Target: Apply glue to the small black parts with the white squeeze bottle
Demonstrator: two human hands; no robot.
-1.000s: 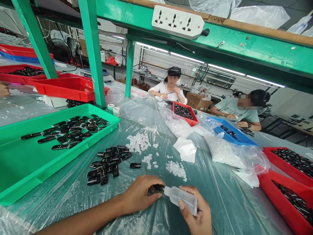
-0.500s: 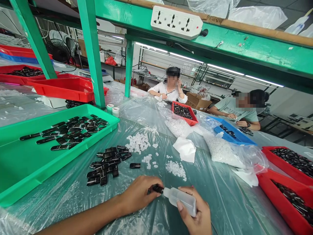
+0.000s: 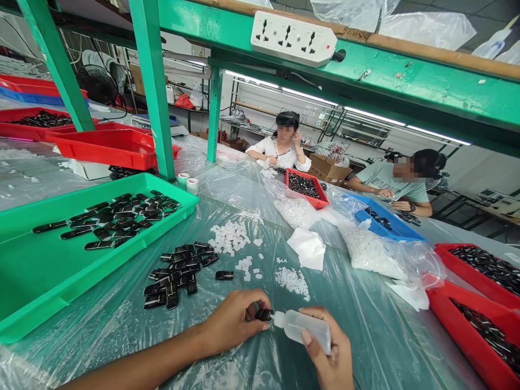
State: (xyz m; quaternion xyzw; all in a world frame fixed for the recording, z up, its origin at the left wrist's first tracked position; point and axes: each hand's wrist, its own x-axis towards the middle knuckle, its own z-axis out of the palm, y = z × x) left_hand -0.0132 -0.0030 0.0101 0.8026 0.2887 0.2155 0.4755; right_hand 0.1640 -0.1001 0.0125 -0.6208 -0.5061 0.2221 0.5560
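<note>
- Left hand (image 3: 231, 323): bare, with slim, slightly tapering fingers (image 3: 255, 294)
- Left forearm (image 3: 154, 364): bare as far as the view reaches, broadening away from the hand
- Right hand (image 3: 335, 352): bare, with a smooth, rounded thumbnail (image 3: 307, 337)

- We see a translucent whitish plastic squeeze bottle (image 3: 307, 330).
- We find glossy black oblong pieces (image 3: 181, 266) (thin pale lines streak them).
- We note a bright green rectangular plastic tray (image 3: 24, 271).
- We spot a plain red rectangular plastic tray (image 3: 109, 156).
</note>
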